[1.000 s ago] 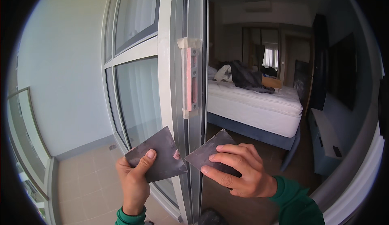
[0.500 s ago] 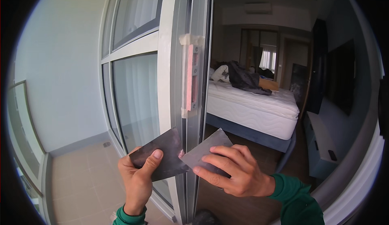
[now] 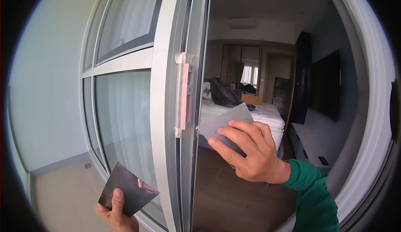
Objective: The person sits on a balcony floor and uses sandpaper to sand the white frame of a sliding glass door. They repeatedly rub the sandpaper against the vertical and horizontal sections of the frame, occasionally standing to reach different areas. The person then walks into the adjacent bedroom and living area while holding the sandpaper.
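Low on the left, my left hand (image 3: pixel 115 216) grips a dark square plate (image 3: pixel 121 190), thumb on its face. A dab of pink putty (image 3: pixel 146 187) sits near that plate's right corner. My right hand (image 3: pixel 257 152) holds a thin grey putty-spreading plate (image 3: pixel 225 122), fingers spread over its face. Its left corner carries a trace of pink and is close to the door frame's edge. On the grey door frame (image 3: pixel 167 156), a metal latch plate (image 3: pixel 189 89) is bordered by a strip of pink putty (image 3: pixel 184 100), with masking tape (image 3: pixel 186 58) around it.
Left of the frame are glass panes (image 3: pixel 123 119) with white curtains behind, above a tiled floor (image 3: pixel 58 190). Through the opening stand a bed (image 3: pixel 267 119) with dark cloth on it, a low cabinet (image 3: pixel 311 144) and a wall-mounted screen (image 3: pixel 326 85).
My hands have moved apart. The left one dropped down and left with the dark plate, while the right rose toward the latch with the grey plate. The view has shifted too.
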`<action>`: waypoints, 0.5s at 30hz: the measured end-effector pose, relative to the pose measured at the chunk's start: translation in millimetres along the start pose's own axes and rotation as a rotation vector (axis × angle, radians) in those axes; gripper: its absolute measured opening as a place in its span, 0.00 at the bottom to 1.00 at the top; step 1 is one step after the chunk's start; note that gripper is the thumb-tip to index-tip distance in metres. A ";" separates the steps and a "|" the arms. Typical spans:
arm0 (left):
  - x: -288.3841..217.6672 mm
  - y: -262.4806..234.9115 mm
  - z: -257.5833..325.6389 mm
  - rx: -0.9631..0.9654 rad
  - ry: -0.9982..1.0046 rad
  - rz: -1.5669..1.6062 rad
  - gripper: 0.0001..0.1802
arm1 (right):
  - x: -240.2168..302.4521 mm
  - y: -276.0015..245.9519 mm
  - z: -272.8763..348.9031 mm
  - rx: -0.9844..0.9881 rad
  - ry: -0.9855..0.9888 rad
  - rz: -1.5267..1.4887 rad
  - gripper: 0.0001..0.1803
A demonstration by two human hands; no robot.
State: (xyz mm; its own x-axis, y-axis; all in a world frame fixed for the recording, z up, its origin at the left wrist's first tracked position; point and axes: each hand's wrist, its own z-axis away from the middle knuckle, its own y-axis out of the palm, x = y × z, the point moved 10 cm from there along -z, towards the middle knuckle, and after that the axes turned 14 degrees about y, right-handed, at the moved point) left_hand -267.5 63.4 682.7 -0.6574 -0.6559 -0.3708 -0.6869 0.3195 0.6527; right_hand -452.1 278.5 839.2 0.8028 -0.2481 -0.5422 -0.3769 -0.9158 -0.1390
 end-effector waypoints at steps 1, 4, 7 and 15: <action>5.7 -0.8 8.5 0.102 0.043 -0.169 0.16 | -6.6 3.6 -8.6 -0.031 -0.053 0.126 0.21; 41.1 -1.1 39.6 0.043 -0.308 -0.113 0.18 | -20.0 23.9 -26.0 -0.039 -0.139 0.282 0.21; 51.5 -5.8 56.2 0.005 -0.402 -0.032 0.19 | -29.0 37.9 -41.5 -0.015 -0.132 0.332 0.23; 70.0 -28.0 68.0 -0.043 -0.457 0.087 0.18 | -25.3 53.1 -55.8 -0.021 -0.213 0.419 0.22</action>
State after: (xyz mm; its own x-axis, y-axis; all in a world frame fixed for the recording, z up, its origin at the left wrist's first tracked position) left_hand -315.4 55.0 593.5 -0.7878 -0.2560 -0.5601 -0.6159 0.3249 0.7177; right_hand -466.6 218.6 891.8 0.4699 -0.5291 -0.7066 -0.6372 -0.7573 0.1433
